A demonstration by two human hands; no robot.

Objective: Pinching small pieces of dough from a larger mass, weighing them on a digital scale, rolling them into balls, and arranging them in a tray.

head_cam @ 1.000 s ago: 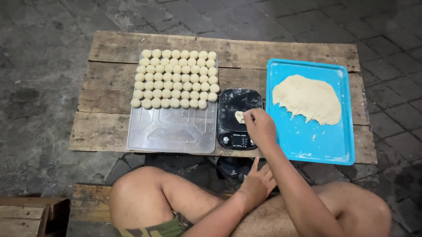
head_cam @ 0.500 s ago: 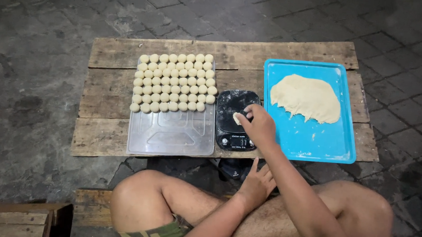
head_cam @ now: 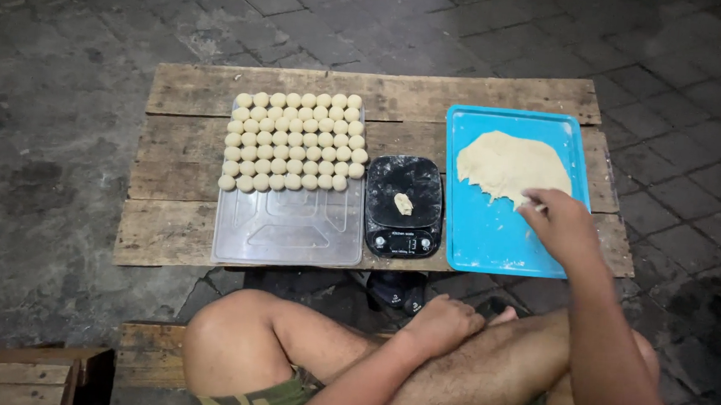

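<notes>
Right hand (head_cam: 561,225) at the dough (head_cam: 513,165) on the blue tray (head_cam: 492,240)

Fingers pinch the dough's near edge, far right on the table (head_cam: 174,245); left hand (head_cam: 441,322) rests loosely curled on the leg; a small piece (head_cam: 403,203) sits on the scale (head_cam: 404,205).

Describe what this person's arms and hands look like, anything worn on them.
Both arms are bare from as far up as the view shows: no sleeves, gloves, watch or bands can be seen. The right hand and left hand are uncovered, and no rings show at this size. Camouflage-patterned shorts are the only clothing in view.
</notes>
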